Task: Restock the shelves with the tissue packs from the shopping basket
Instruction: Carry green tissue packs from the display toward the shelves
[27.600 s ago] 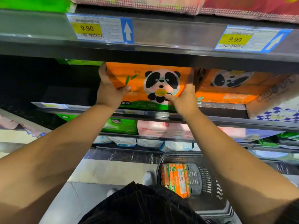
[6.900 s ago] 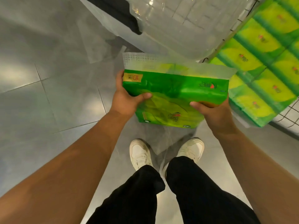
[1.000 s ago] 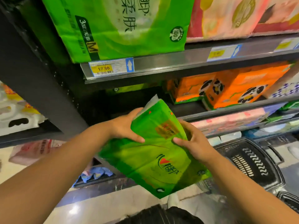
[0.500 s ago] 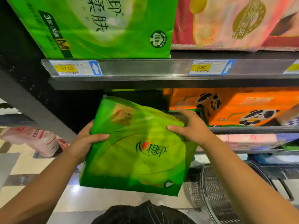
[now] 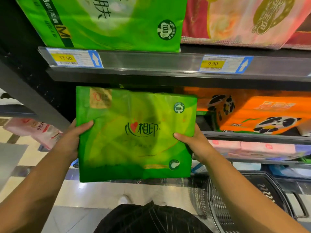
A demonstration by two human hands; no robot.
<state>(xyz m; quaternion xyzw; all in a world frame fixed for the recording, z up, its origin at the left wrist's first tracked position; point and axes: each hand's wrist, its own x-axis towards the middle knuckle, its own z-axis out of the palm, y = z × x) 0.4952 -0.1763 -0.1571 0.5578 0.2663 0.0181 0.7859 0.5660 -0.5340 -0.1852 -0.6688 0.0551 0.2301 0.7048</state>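
A large green tissue pack (image 5: 134, 133) stands upright between my hands, its printed front facing me. My left hand (image 5: 74, 137) grips its left edge with the thumb across the front. My right hand (image 5: 193, 142) grips its right edge the same way. The pack's top edge sits just under the grey shelf rail (image 5: 151, 63), in front of a dark gap on the shelf left of the orange panda tissue packs (image 5: 252, 111). The black shopping basket (image 5: 252, 199) stands on the floor at the lower right; its inside is mostly out of view.
A big green tissue bag (image 5: 109, 22) and a pink-red pack (image 5: 235, 21) stand on the shelf above. Pink packs (image 5: 252, 148) lie on the lower shelf. A dark shelf upright (image 5: 33, 91) runs down the left. Pink packs (image 5: 32, 130) lie low at far left.
The green pack has been turned square and upright and raised toward the gap under the shelf rail. My right hand slid from its top edge down to its right side.
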